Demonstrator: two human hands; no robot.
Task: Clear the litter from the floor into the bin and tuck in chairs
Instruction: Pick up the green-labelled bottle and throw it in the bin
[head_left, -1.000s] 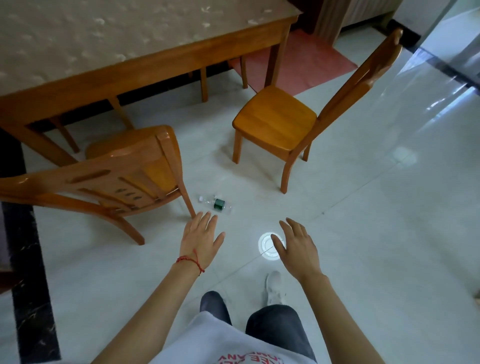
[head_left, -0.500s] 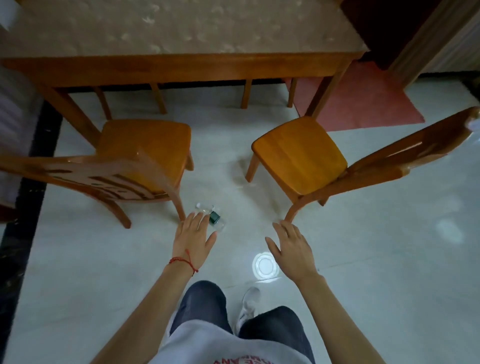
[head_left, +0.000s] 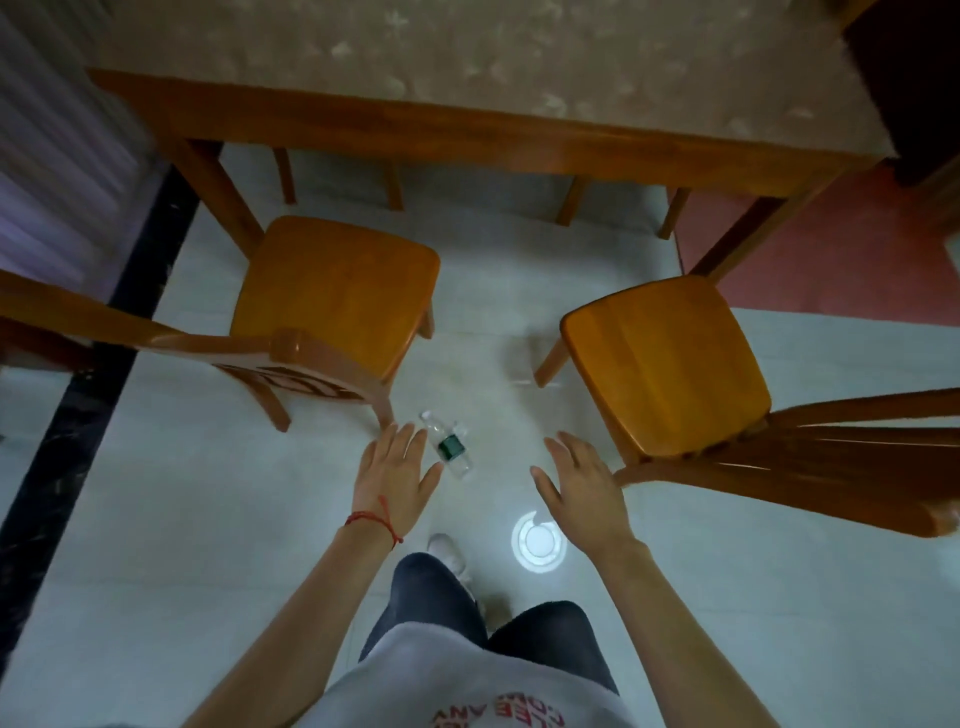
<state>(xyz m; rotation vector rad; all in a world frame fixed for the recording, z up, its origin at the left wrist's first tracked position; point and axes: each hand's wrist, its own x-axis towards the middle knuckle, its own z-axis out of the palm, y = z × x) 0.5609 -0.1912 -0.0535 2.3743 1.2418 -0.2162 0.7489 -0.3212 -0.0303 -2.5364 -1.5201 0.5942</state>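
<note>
The litter step was in hand: a small clear plastic bottle (head_left: 448, 450) with a dark green label lay on its side on the pale floor (head_left: 208, 519), between the two pulled-out chairs and just off the rear leg of the left chair (head_left: 332, 306). The left hand (head_left: 395, 475) hovered beside it, fingers spread and holding nothing; the right hand (head_left: 582, 491) was likewise spread and empty, near the right chair (head_left: 670, 364). Next, I judged, the left hand needed to drop and close round the bottle; no bin was in view
</note>
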